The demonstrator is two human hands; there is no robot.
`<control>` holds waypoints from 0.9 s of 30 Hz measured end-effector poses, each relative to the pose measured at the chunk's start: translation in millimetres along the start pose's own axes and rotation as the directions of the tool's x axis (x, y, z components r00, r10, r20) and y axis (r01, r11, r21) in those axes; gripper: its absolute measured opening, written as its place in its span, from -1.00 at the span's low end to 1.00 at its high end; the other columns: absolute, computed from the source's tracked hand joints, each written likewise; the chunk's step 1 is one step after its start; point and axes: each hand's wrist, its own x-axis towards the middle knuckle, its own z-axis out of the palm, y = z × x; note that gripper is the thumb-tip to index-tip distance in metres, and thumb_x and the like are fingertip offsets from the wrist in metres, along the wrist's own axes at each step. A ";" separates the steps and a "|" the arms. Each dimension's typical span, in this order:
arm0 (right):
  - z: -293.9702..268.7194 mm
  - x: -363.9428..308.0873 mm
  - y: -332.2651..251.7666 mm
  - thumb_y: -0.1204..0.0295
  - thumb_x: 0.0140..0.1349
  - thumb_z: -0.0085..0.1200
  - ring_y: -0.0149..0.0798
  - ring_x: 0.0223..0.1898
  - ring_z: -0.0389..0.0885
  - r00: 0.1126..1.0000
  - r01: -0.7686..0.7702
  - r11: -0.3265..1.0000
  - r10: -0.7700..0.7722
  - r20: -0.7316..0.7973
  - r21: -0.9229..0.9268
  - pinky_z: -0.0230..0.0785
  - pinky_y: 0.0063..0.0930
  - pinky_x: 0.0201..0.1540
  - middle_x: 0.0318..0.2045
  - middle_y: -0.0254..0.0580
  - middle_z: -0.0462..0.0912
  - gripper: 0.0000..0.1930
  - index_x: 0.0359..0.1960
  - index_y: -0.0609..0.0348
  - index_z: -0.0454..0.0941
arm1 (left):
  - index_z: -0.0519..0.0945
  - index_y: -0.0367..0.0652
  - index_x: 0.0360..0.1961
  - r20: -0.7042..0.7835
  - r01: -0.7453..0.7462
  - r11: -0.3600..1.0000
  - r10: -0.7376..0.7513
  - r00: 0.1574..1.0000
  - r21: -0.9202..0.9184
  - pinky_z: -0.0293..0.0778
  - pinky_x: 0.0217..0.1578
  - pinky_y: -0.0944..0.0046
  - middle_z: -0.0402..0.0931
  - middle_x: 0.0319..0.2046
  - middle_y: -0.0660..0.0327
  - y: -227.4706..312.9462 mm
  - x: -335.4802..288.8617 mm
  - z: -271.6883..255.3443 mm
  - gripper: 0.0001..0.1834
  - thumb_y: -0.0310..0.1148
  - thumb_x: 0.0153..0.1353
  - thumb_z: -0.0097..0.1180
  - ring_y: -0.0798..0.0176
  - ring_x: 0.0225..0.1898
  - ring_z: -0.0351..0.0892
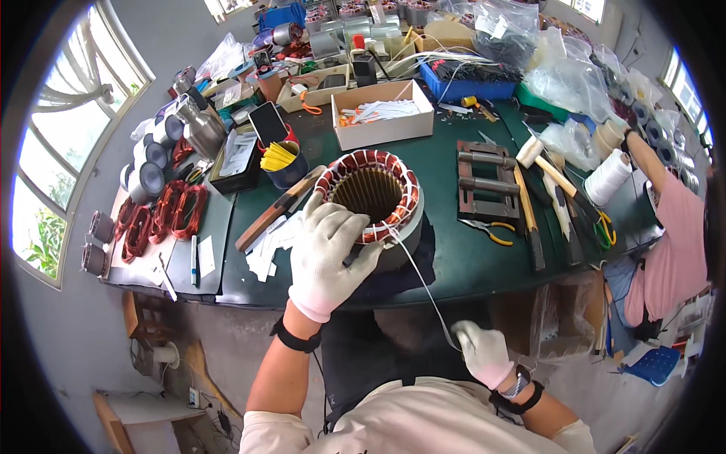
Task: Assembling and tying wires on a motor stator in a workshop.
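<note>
A motor stator [414,219] with copper windings laced in white cord stands on the green table in front of me. My left hand [333,253], in a white knit glove, grips the near left part of its winding ring, fingers over the top. From the ring's front edge a white lacing cord [420,278] runs taut down to the right. My right hand [482,352], also gloved, is closed on the cord's lower end, below the table's front edge. Left of the stator lie a wooden-handled tool [280,211] and white paper pieces [265,246].
Behind the stator is a box of white strips [383,114]. A metal fixture [487,181], pliers [490,228], a mallet [546,168] and a spool of white cord [607,178] lie to the right. Red wire coils [162,212] sit left. A co-worker's arm [647,159] reaches in at far right.
</note>
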 end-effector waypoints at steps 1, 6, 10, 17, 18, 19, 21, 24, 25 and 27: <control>-4.0 15.6 -11.2 0.48 0.43 0.12 0.09 -0.37 0.77 0.995 0.083 0.996 -0.081 -0.054 0.038 0.60 -0.04 -0.29 -0.42 0.05 0.74 -0.86 -0.06 0.14 0.68 | 0.68 -0.20 -0.16 -0.006 0.006 1.000 -0.006 1.000 0.026 0.44 0.32 -0.21 0.61 -0.29 0.17 2.6 -0.2 -0.3 -0.59 -0.45 -0.12 0.51 0.01 -0.15 0.63; -8.7 111.4 -58.7 0.42 0.62 -0.16 -0.44 -0.57 0.60 1.000 -0.013 0.805 0.015 0.001 0.593 0.48 -0.48 -0.43 -0.51 -0.25 0.67 -0.67 0.10 0.30 0.66 | 0.68 -0.19 -0.16 -0.009 0.024 0.999 -0.024 1.000 0.028 0.44 0.32 -0.24 0.61 -0.29 0.16 1.9 -3.7 -1.2 -0.59 -0.44 -0.11 0.51 0.00 -0.12 0.64; -21.5 85.5 -110.2 0.34 0.64 -0.18 -0.48 -0.66 0.48 0.878 -0.314 0.512 -0.164 0.450 0.800 0.45 -0.53 -0.48 -0.62 -0.34 0.52 -0.65 0.05 0.36 0.61 | 0.72 -0.18 -0.15 -0.006 0.014 1.000 -0.014 1.000 0.004 0.44 0.34 -0.25 0.65 -0.24 0.15 -1.0 -4.4 1.3 -0.56 -0.46 -0.14 0.55 -0.05 -0.04 0.67; -61.9 142.1 -124.7 0.23 0.51 0.17 -0.31 -0.56 0.62 0.874 0.485 0.737 -0.385 -0.297 0.471 0.44 -0.46 -0.45 -0.41 -0.11 0.73 -0.69 -0.06 0.30 0.68 | 0.71 -0.17 -0.21 -0.012 0.063 0.998 -0.063 0.998 0.003 0.45 0.33 -0.25 0.64 -0.29 0.16 0.8 -8.0 -2.9 -0.61 -0.44 -0.14 0.55 -0.03 -0.10 0.67; -54.3 163.9 -123.9 0.29 0.46 0.22 -0.21 -0.52 0.66 0.695 0.661 0.739 -0.538 -0.477 0.129 0.47 -0.39 -0.42 -0.38 -0.11 0.73 -0.77 -0.12 0.23 0.69 | 0.71 -0.17 -0.21 -0.015 0.059 0.998 -0.059 0.998 -0.006 0.45 0.33 -0.25 0.64 -0.29 0.16 0.3 -6.7 -2.1 -0.61 -0.44 -0.14 0.55 -0.03 -0.10 0.67; -49.9 165.7 -116.7 0.29 0.46 0.22 -0.21 -0.52 0.66 0.694 0.662 0.738 -0.542 -0.473 0.126 0.47 -0.39 -0.42 -0.38 -0.11 0.73 -0.77 -0.12 0.23 0.69 | 0.71 -0.17 -0.22 0.012 0.056 0.998 -0.056 0.998 -0.014 0.45 0.32 -0.25 0.64 -0.29 0.15 -2.3 -6.5 -2.8 -0.61 -0.44 -0.14 0.55 -0.04 -0.11 0.66; -44.9 157.8 -99.4 0.41 0.39 0.24 0.00 -0.41 0.68 0.759 0.519 0.755 -0.623 -0.190 -0.402 0.51 -0.23 -0.36 -0.33 -0.08 0.68 -0.86 -0.30 0.19 0.61 | 0.70 -0.17 -0.25 0.007 0.053 0.998 -0.053 0.999 -0.025 0.44 0.32 -0.22 0.62 -0.30 0.13 -2.1 -4.4 -2.7 -0.63 -0.44 -0.13 0.54 -0.06 -0.12 0.64; -22.9 137.6 -105.8 0.46 0.42 0.16 0.12 -0.44 0.66 0.833 0.489 0.860 -0.510 -0.215 -0.147 0.44 -0.07 -0.39 -0.48 0.01 0.61 -0.82 -0.36 0.25 0.52 | 0.68 -0.17 -0.25 -0.033 0.050 0.999 -0.051 0.998 -0.013 0.42 0.32 -0.19 0.59 -0.30 0.12 4.8 -5.0 3.2 -0.65 -0.44 -0.11 0.52 -0.07 -0.12 0.61; -18.4 134.8 -107.1 0.46 0.42 0.16 0.12 -0.44 0.66 0.838 0.486 0.862 -0.507 -0.203 -0.147 0.44 -0.07 -0.39 -0.48 0.01 0.61 -0.82 -0.36 0.25 0.52 | 0.67 -0.18 -0.24 -0.050 0.068 0.997 -0.070 0.996 -0.034 0.41 0.27 -0.17 0.58 -0.31 0.13 5.4 -5.2 6.2 -0.66 -0.44 -0.09 0.50 -0.08 -0.12 0.59; -11.2 129.3 -110.1 0.44 0.46 0.11 0.18 -0.45 0.64 0.939 0.342 0.894 -0.314 -0.142 0.288 0.42 -0.07 -0.39 -0.52 0.11 0.58 -0.81 -0.33 0.28 0.52 | 0.67 -0.18 -0.25 -0.057 0.070 0.997 -0.071 0.996 -0.015 0.40 0.28 -0.20 0.57 -0.33 0.14 9.6 -2.8 9.3 -0.66 -0.43 -0.08 0.50 -0.06 -0.12 0.59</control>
